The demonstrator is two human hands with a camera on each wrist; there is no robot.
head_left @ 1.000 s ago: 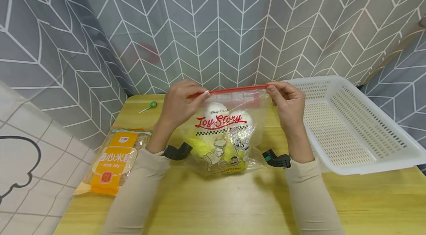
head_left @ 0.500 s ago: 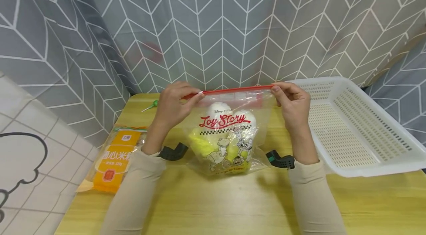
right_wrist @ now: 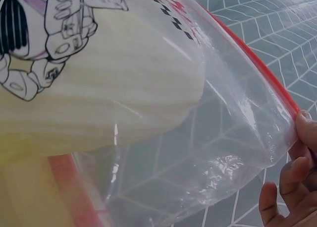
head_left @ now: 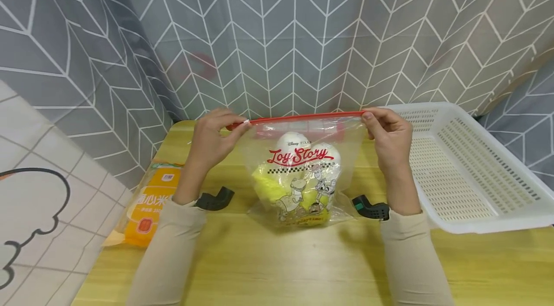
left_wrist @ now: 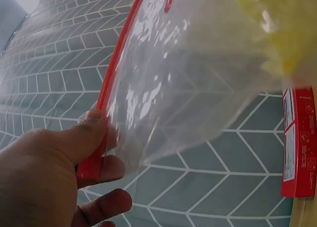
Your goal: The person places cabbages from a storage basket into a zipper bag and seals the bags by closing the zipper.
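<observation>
A clear zip bag (head_left: 298,171) printed "Toy Story" stands upright on the table, its red zip strip (head_left: 303,117) stretched level along the top. White rounded items (head_left: 294,141) and something bright yellow (head_left: 268,185) fill it. My left hand (head_left: 212,140) pinches the strip near its left end, at a small white slider (head_left: 246,121). The left wrist view shows my thumb (left_wrist: 86,135) pressed on the red strip. At the opposite top corner, my right hand (head_left: 389,137) pinches the strip between thumb and fingers; its other fingers curl loosely in the right wrist view.
A white perforated basket (head_left: 450,171) stands to the right. An orange food packet (head_left: 157,200) lies left, partly under my left sleeve. Behind the bag is a red box (left_wrist: 299,142). A patterned grey curtain (head_left: 294,36) hangs along the table's back edge.
My left hand has slid leftward along the zip strip with the white slider, nearing the bag's left end. My right hand keeps its corner. The head view has shifted slightly.
</observation>
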